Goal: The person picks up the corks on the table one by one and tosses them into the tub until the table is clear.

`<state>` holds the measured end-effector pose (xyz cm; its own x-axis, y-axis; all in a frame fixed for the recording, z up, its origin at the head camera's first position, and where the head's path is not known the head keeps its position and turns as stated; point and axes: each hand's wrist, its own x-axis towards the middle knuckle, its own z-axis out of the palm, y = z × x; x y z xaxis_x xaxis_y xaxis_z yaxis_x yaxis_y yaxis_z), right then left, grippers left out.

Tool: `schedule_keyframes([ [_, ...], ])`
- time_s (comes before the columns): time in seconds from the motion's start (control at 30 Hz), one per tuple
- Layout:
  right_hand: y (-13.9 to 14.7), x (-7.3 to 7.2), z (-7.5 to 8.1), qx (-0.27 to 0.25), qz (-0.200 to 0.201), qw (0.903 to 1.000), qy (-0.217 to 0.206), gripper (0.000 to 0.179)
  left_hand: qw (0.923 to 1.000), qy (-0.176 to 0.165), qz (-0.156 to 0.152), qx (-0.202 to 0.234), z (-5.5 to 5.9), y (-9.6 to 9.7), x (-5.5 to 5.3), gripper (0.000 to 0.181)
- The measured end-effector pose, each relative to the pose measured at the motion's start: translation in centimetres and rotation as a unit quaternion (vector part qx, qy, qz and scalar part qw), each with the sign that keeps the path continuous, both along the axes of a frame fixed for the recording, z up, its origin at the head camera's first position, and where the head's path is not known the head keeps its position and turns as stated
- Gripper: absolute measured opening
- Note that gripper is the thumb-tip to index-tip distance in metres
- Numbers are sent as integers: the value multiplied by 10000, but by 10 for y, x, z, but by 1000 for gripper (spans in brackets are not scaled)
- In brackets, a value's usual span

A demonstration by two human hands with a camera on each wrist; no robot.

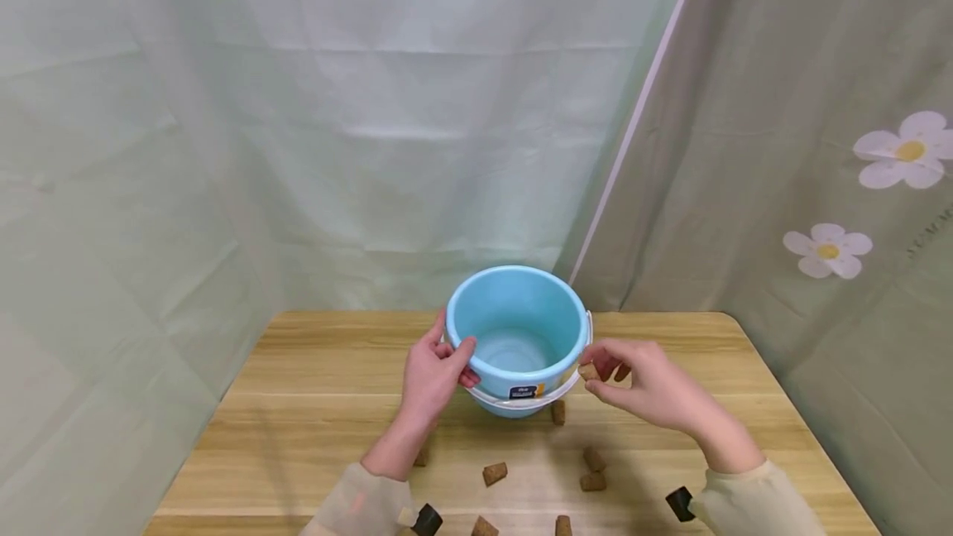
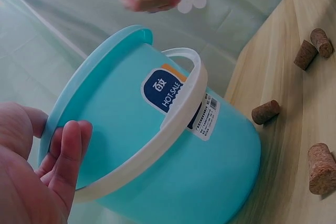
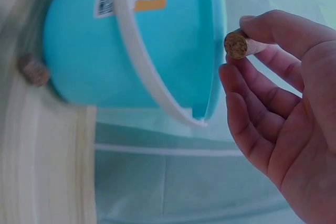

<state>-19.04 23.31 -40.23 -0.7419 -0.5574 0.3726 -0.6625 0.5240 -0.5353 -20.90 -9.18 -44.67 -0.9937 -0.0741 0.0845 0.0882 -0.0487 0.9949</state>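
Observation:
A light blue bucket [image 1: 514, 308] stands upright on the wooden table, its white handle [image 2: 149, 150] hanging down across the labelled front. My left hand [image 1: 438, 370] grips the bucket's left rim, thumb over the edge and fingers curled on the outer side. Just off the right side of the rim, my right hand [image 1: 644, 379] pinches a cork [image 3: 236, 45] between thumb and fingers. In the head view, the visible part of the bucket's floor shows no corks. Another cork [image 1: 558, 413] lies close to the bucket's base.
More corks are scattered on the near part of the table [image 1: 298, 420], including one cork [image 1: 495, 473] in front of the bucket and a pair, cork [image 1: 594, 459] and cork [image 1: 593, 482], at right. Pale curtains [image 1: 432, 122] hang behind and at both sides.

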Motion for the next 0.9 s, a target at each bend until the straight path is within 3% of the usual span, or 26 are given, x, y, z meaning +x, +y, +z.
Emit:
schedule_keyframes([
  [0.57,-39,-34,29,-97,-236,9997,29,23,10000,0,-15,-19,-1,-1,0,80],
  [0.9,-54,-53,30,-44,-542,9985,-109,21,10000,34,-11,-42,-1,-1,0,79],
])
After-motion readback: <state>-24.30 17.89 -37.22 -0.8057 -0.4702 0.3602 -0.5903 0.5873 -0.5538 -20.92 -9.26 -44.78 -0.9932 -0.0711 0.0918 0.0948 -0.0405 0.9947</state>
